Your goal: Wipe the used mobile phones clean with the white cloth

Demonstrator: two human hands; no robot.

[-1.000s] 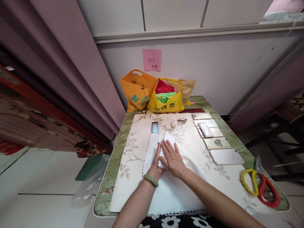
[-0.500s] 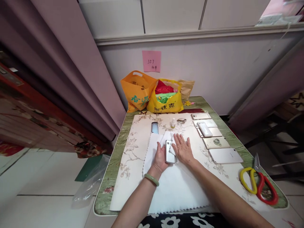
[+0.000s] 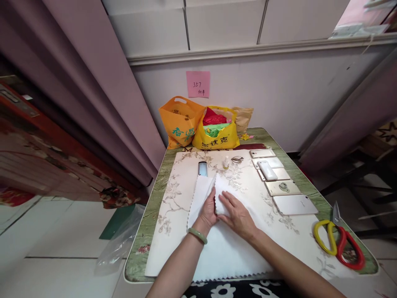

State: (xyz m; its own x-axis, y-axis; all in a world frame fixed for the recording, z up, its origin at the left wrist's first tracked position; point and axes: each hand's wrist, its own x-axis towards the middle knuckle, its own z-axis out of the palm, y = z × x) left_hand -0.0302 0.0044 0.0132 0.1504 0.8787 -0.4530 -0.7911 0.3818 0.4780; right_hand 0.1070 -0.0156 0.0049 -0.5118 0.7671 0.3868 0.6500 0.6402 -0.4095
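My left hand point(image 3: 207, 212), a green bangle on its wrist, is wrapped round a small silver mobile phone. The phone is now almost wholly hidden under a fold of white cloth point(image 3: 222, 203). Over that fold lies my right hand point(image 3: 238, 216), its fingers pressing the cloth against the phone. The rest of the cloth, with zigzag edges, spreads flat beneath both hands towards the front edge of the table. Just beyond the cloth lies a dark-framed phone point(image 3: 202, 168) with a pale blue face.
A small bottle point(image 3: 226, 162) and glasses point(image 3: 237, 159) stand beyond my hands. Several phones point(image 3: 295, 204) line the right side, with red-and-yellow scissors point(image 3: 338, 240) nearer me. An orange bag point(image 3: 180, 122) and a stuffed yellow bag point(image 3: 217, 140) sit at the back.
The cloth has been folded over the phone, whose silver back showed before. My right hand has moved slightly down and closed in against the phone. The camera has tilted a little.
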